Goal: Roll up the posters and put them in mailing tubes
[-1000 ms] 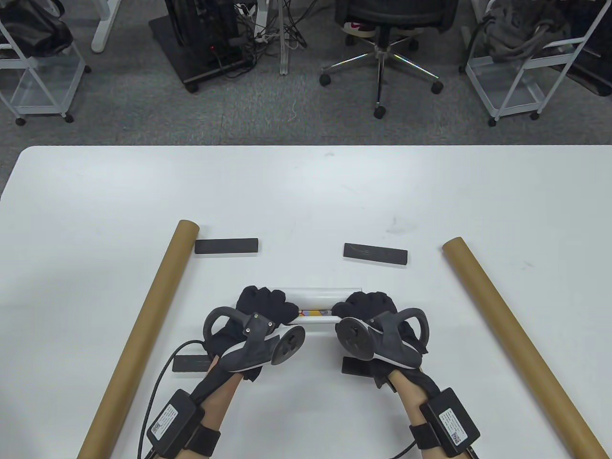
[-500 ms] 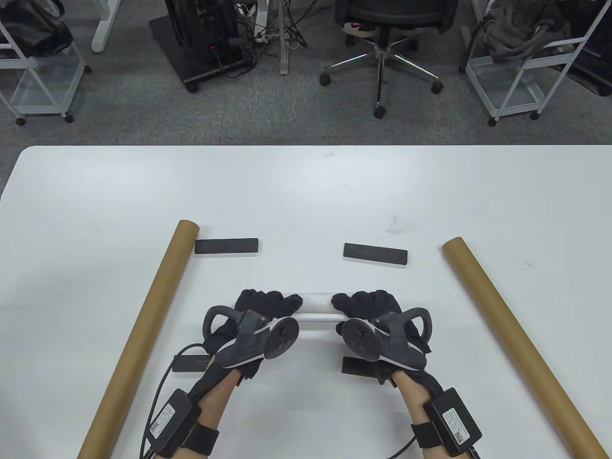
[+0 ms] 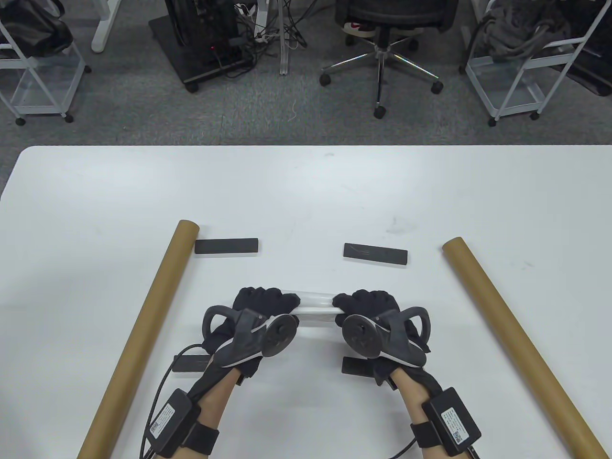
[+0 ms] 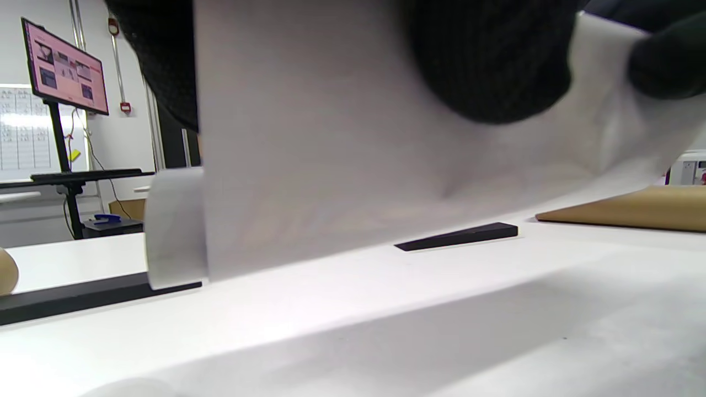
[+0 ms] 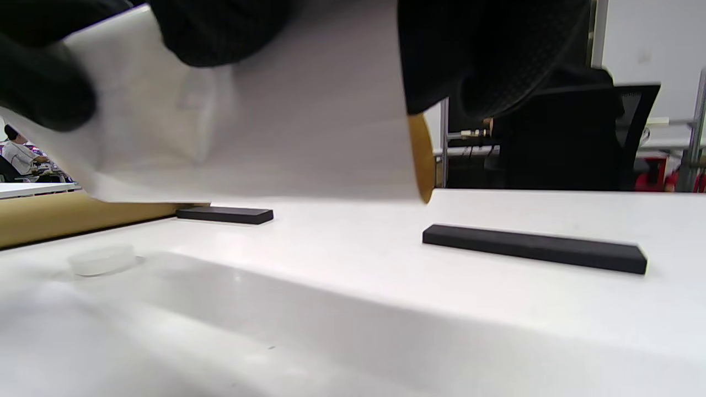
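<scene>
A rolled white poster (image 3: 315, 304) lies crosswise between my hands, near the table's front middle. My left hand (image 3: 264, 302) grips its left end and my right hand (image 3: 364, 302) grips its right end. In the left wrist view the white roll (image 4: 331, 165) fills the frame, lifted just off the table, with gloved fingers (image 4: 485, 60) over it. The right wrist view shows the same roll (image 5: 287, 127) under my fingers (image 5: 480, 49). Two brown mailing tubes lie on the table, one on the left (image 3: 143, 330) and one on the right (image 3: 516, 339).
Two black bar weights lie beyond the poster, left (image 3: 226, 246) and right (image 3: 376, 253). Two more lie near my wrists, left (image 3: 191, 363) and right (image 3: 356, 367). A clear round cap (image 5: 102, 259) sits on the table in the right wrist view. Chairs and carts stand beyond the far edge.
The roll has tightened: the colourful printed strip seen one second ago is covered. Both hands shifted slightly inward along the roll and still grip it.
</scene>
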